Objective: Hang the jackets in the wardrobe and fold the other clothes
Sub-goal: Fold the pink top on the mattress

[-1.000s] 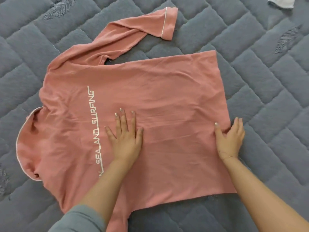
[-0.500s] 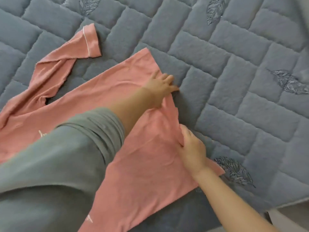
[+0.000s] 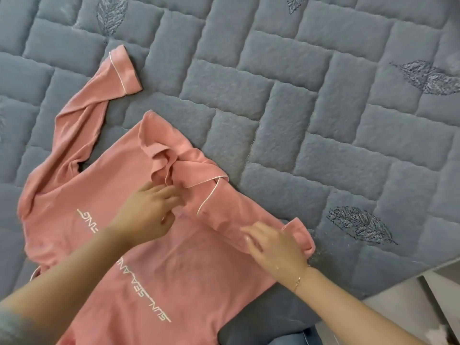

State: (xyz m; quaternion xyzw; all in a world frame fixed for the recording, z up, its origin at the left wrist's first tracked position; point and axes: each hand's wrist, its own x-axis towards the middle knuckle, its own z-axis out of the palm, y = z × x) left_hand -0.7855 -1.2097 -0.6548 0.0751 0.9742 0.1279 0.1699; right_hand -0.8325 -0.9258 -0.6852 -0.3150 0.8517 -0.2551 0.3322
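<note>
A salmon-pink long-sleeved shirt (image 3: 82,220) with white lettering lies back-up on the grey quilted mattress (image 3: 298,108). Its hem edge is turned over toward the collar, showing white piping and bunched folds. My left hand (image 3: 146,215) pinches the bunched fabric at the fold's middle. My right hand (image 3: 276,247) holds the folded edge at the shirt's right side, fingers curled into the cloth. One sleeve (image 3: 109,80) stretches out to the upper left.
The mattress edge (image 3: 398,282) runs diagonally at the lower right, with pale floor beyond it. Embroidered leaf patches (image 3: 361,225) dot the quilt. A dark blue fabric (image 3: 273,329) shows at the bottom centre, below the shirt.
Both hands gripped the shirt's hem and pulled it over onto the body, leaving a bunched fold. The camera swung back left, so the lettering shows again.
</note>
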